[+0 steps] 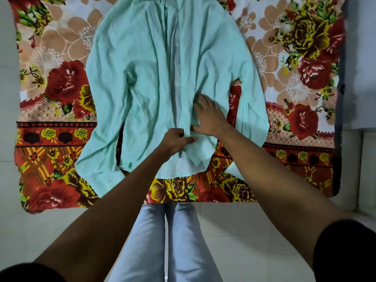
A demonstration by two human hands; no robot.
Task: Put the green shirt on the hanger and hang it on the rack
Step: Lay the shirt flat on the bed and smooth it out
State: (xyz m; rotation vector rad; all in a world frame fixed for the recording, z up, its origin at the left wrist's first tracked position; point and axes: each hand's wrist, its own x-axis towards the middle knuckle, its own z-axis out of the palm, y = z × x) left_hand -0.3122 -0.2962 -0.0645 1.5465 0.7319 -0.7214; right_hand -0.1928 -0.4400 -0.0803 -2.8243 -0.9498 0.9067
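A pale green long-sleeved shirt (142, 78) lies spread on a floral bedsheet, front open down the middle, collar at the far end, both sleeves folded down along its sides. My left hand (176, 140) pinches the front edge of the shirt near the hem. Just to the right of it, my right hand (209, 116) lies on the right front panel with its fingers spread; its thumb touches the same edge. No hanger and no rack are in view.
The floral bedsheet (61, 88) covers a bed whose near edge runs across the lower middle. My legs in light trousers (154, 241) stand on a pale tiled floor (234, 231) in front of it. A grey wall (360, 58) borders the right.
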